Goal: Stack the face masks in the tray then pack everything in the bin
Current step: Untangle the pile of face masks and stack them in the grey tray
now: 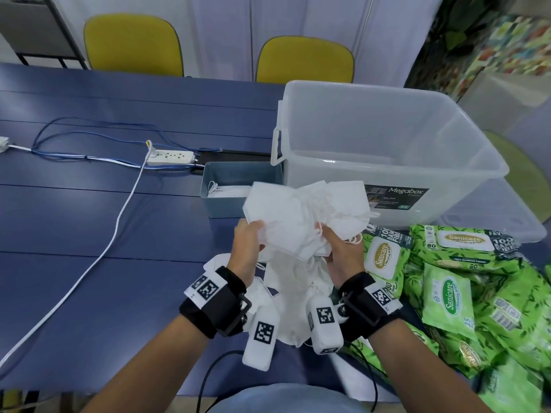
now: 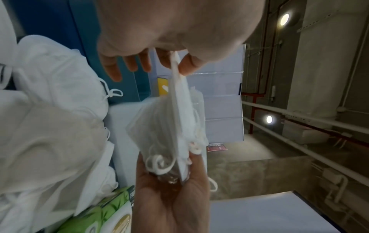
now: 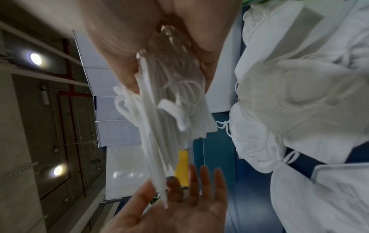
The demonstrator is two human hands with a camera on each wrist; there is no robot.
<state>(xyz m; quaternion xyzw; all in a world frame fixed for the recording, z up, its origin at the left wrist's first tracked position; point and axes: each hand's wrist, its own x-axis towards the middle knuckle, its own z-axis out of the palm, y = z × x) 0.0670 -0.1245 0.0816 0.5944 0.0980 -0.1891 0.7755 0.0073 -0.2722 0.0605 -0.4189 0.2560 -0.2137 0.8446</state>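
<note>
a: where's the mask bundle (image 1: pixel 304 216)?
b: raised above the counter (image 1: pixel 89 219), left hand (image 1: pixel 247 245) pinching one edge, right hand (image 1: pixel 343 254) clutching the other.
a: counts?
b: one tray (image 1: pixel 214 180), masks already in it; one bin (image 1: pixel 387 150); loose masks (image 1: pixel 286 287) below, too overlapped to count.
a: nearby?
b: wipe packs (image 1: pixel 465 281) right.

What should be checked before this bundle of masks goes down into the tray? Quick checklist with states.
1. Both hands on bundle of masks: ok, left hand pinches one end, right hand grips the other.
2. Edges aligned: not ok, masks fan out and ear loops stick out.
3. Tray open and within reach: ok, just beyond the hands.
4. Room in tray: cannot tell, some masks already inside.
5. Loose masks left on the table: not ok, a pile lies under the hands.
6. Bin ready: ok, open.
</note>
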